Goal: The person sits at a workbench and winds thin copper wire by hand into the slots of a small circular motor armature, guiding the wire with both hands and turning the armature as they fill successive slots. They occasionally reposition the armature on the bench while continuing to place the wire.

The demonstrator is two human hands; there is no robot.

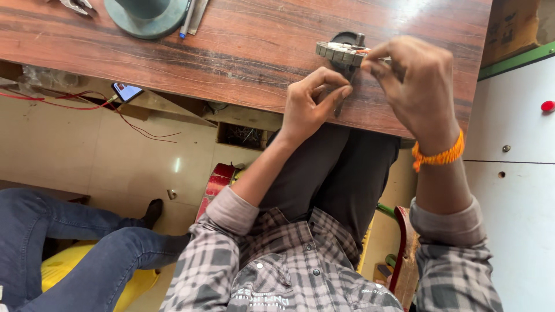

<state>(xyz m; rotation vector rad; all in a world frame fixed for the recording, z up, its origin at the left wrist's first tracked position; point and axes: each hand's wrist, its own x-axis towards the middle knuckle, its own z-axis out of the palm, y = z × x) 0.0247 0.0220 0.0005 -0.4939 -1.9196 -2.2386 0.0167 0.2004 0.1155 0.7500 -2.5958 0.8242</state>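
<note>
A grey metal part (341, 53) with several square segments and a small upright post lies near the front edge of the dark wooden table (231, 52). My right hand (413, 81) pinches its right end with thumb and forefinger. My left hand (312, 101) is just below the part, fingers curled around a thin dark tool (345, 86) that points down over the table edge. An orange thread band (439, 155) circles my right wrist.
At the table's far edge stand a round grey-green base (147, 17), a pen (186, 20) and a metal tool (78, 6). A phone (126, 91) with red wires lies on a shelf below. Another person's legs in jeans (75, 242) are at left; a white cabinet (514, 173) at right.
</note>
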